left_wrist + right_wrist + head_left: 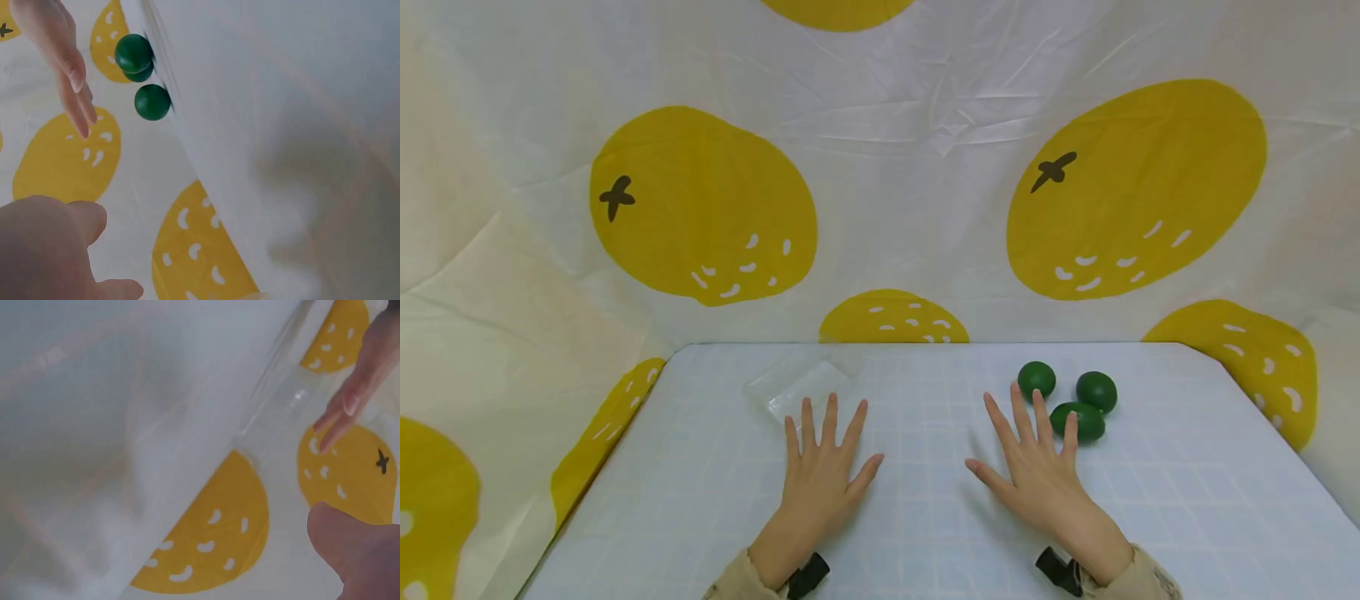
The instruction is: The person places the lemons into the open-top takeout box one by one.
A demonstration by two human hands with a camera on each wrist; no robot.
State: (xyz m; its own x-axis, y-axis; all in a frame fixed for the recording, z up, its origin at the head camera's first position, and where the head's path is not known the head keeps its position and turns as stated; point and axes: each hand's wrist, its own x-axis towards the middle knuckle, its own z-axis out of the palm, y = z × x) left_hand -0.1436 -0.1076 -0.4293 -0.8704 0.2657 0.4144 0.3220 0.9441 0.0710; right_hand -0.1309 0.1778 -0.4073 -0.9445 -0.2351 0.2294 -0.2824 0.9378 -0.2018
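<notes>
Head view, clear plastic bag [790, 385]: lies flat left of centre on the white checked table [921, 517]; whether anything is inside I cannot tell.
Head view, green pieces: a left round one [1036, 375], a right round one [1097, 392] and an oval one [1088, 422] lie close together right of centre.
Head view, left hand [822, 479]: just below the bag, my fingers straight and spread wide, gripping nothing; some fingertips overlap the bag's lower edge.
Head view, right hand [1037, 475]: right of centre, my fingers fanned out straight, gripping nothing; ring and little fingers partly block the green pieces.
Head view, curtain [910, 183]: white with yellow fruit prints, across the upper frame behind the table.
Left wrist view, green pieces: upper left of centre, one partly hidden behind another; my right hand is at upper left, part of my left at lower left.
Right wrist view, bag: a shiny strip above centre; my left hand at upper right, part of my right at lower right.
</notes>
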